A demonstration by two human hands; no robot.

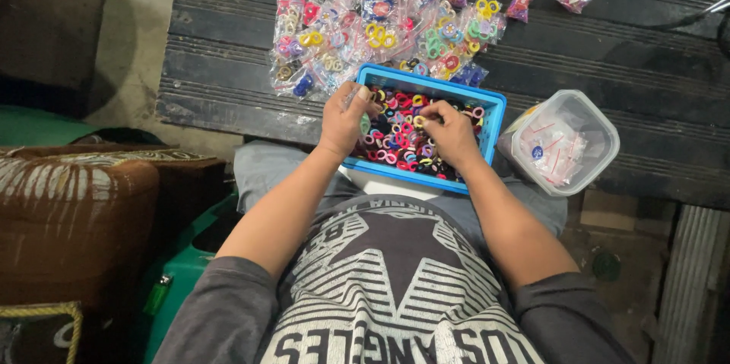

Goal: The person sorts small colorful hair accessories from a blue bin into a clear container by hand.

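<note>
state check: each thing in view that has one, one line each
blue basket: on the lap, open-topped, full of loose coloured hair ties
left hand: over the basket, grip shut on a small clear bag
right hand: in the basket, fingertips pinching at a tie; grip state unclear
packed bags: filled, piled on the dark planks beyond the basket
clear tub: lidless, holds empty clear bags

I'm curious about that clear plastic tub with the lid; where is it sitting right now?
In the head view, the clear plastic tub sits on the dark wooden bench, right of the blue basket, close to the right hand.
</note>
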